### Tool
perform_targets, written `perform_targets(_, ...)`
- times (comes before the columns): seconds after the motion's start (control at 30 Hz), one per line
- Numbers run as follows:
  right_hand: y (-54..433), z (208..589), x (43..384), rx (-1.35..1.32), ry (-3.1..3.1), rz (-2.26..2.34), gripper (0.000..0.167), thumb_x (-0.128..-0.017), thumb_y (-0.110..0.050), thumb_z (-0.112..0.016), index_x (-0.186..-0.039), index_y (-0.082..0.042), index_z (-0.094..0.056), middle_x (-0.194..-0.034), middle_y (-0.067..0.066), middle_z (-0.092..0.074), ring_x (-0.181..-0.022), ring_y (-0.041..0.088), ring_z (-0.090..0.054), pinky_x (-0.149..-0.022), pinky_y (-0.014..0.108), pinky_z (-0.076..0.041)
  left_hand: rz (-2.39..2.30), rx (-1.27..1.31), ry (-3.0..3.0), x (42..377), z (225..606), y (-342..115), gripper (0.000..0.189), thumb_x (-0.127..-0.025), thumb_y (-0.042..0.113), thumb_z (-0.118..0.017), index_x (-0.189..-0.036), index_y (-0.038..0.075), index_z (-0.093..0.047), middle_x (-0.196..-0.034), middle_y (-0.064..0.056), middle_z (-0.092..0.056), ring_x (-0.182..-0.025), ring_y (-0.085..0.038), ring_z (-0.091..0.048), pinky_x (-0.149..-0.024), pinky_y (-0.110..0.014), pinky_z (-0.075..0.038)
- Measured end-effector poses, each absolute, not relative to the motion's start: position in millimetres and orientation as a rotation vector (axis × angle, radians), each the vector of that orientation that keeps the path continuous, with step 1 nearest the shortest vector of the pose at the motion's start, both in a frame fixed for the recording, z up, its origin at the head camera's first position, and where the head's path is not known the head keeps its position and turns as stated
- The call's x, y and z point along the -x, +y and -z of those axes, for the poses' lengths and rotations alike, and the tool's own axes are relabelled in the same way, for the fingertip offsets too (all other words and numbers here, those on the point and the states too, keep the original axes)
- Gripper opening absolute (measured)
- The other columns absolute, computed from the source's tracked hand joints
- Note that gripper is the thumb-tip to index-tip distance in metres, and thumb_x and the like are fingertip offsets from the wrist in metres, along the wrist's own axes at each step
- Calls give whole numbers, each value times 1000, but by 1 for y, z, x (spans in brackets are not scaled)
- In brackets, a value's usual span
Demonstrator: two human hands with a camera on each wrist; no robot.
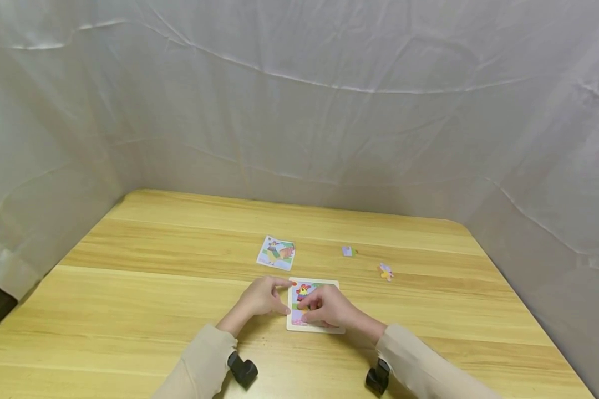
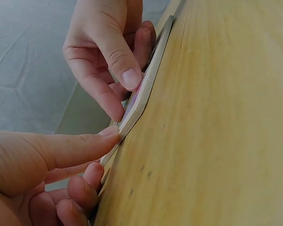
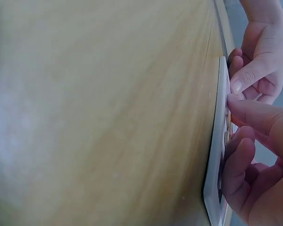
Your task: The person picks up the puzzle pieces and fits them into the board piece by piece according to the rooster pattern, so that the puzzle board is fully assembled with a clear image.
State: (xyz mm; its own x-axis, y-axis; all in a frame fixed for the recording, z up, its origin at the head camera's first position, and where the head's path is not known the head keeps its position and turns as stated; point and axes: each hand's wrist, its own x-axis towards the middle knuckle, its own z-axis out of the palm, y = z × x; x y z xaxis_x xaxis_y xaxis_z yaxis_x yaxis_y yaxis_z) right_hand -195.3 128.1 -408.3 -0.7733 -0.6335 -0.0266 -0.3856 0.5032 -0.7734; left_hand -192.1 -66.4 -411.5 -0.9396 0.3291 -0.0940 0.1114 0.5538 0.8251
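Observation:
A jigsaw puzzle tray (image 1: 315,329) with a pale border lies on the table, a colourful bird picture partly filling it. My left hand (image 1: 262,296) holds the tray's left side, index finger near the upper corner and thumb lower down on the edge. Over the picture, my right hand (image 1: 329,306) has thumb and index fingertips down on its left-middle part, pinching a puzzle piece (image 3: 227,136) mostly hidden by the fingers. In the left wrist view the right thumb and fingertip sit low over the tray, close to the left thumb. The right hand covers much of the picture.
Behind the tray lies a creased paper picture (image 1: 277,253) of a similar bird. A loose puzzle piece (image 1: 348,251) lies to its right, and a small group of pieces (image 1: 386,271) farther right. A grey curtain (image 1: 299,122) borders the wooden table (image 1: 155,310).

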Motion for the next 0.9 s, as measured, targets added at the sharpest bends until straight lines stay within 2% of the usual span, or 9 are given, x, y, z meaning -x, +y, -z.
perform_targets(0.33,128,406,195,861,2435,1142,15,-76,-1,-68,-90,1,-70,-57,-3,-51,-37,4,-32,-37,17,-28,-1334,-365,2556,191,410,-67,54,-64,3,-76,-115,3,-60,-48,2,-46,-38,-6,-35,-37,-19,-27)
perform_targets(0.63,140,397,199,737,2440,1256,19,-78,-7,-67,-95,1,-68,-57,3,-51,-39,6,-33,-37,18,-29,-1323,-340,2551,191,409,-65,54,-64,4,-76,-115,3,-59,-52,0,-48,-40,-7,-37,-38,-20,-29)
perform_targets(0.8,156,390,203,662,2447,1317,23,-81,-8,-65,-100,5,-65,-66,3,-52,-42,12,-38,-37,18,-30,-1330,-350,2549,190,409,-66,54,-65,4,-76,-115,3,-59,-50,1,-47,-39,-7,-35,-38,-20,-28)
perform_targets(0.9,167,391,207,628,2445,1351,24,-82,-6,-62,-102,9,-62,-68,7,-52,-43,15,-38,-37,19,-29,-1346,-357,2543,190,410,-66,54,-65,3,-76,-116,3,-59,-49,1,-46,-38,-7,-34,-37,-20,-27)
